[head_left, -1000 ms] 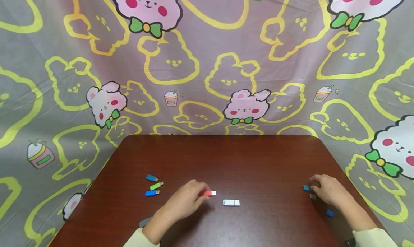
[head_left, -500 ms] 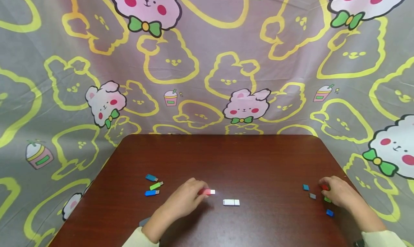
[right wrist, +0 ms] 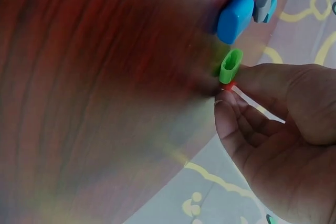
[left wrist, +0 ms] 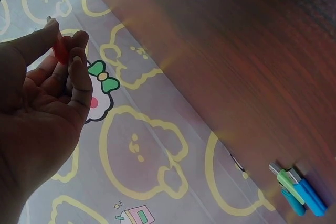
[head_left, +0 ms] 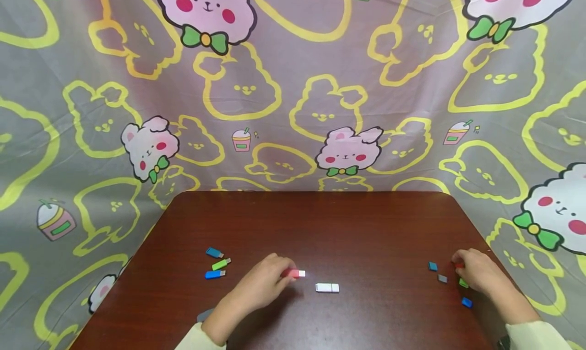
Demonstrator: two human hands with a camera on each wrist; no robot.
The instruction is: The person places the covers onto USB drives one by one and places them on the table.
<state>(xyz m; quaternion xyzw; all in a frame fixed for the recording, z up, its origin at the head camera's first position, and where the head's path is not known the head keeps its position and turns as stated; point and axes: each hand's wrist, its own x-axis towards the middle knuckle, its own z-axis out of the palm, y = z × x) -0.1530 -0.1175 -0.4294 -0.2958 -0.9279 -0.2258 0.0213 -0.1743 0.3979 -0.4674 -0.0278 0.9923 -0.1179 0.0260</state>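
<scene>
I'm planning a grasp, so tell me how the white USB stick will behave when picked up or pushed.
The white USB stick is probably stiff and light, given its small, hard-looking casing. Lying flat on the glossy table, it would likely slide rather than roll. The line across it suggests a cap that may pull off.

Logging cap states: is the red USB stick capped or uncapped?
Uncapped. The red USB stick shows its bare connector beyond the left hand.
</scene>
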